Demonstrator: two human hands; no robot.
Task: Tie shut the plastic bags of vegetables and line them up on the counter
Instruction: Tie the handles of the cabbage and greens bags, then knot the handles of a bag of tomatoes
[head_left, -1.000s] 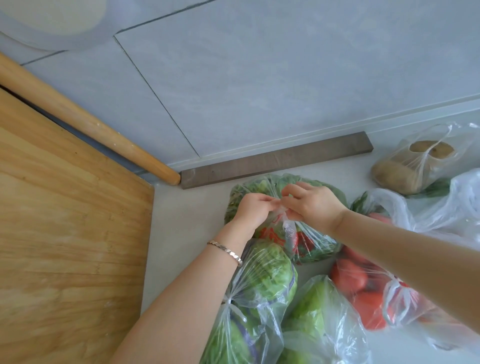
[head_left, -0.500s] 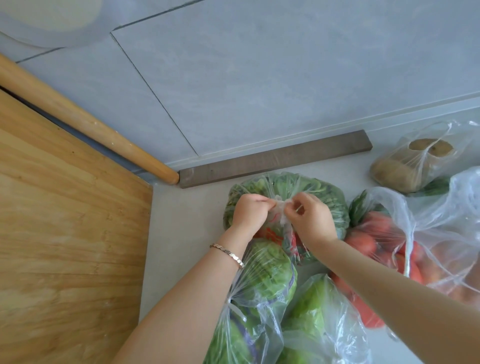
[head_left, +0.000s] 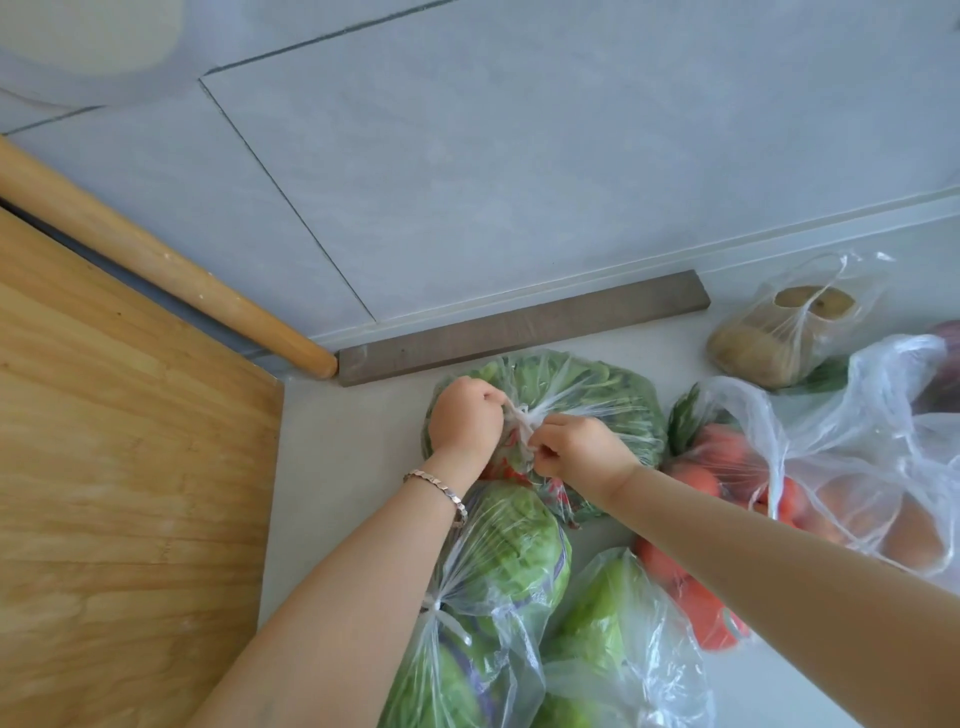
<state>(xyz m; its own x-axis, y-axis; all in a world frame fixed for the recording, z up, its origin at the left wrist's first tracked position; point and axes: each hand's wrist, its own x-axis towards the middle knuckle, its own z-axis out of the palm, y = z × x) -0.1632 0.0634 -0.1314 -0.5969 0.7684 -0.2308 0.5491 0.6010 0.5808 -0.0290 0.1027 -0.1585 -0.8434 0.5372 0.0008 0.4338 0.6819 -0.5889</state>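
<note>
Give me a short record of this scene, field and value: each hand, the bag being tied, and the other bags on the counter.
left hand: grips one handle of the bag of leafy greens
right hand: pinches the other handle, close beside the left hand
bag in work: bag of leafy greens, handles drawn together on top
knotted: lettuce bag, beside the left forearm
open: tomato bag, handles loose, right of the greens
far right: potato bag
left of counter: wooden board, rolling pin
</note>
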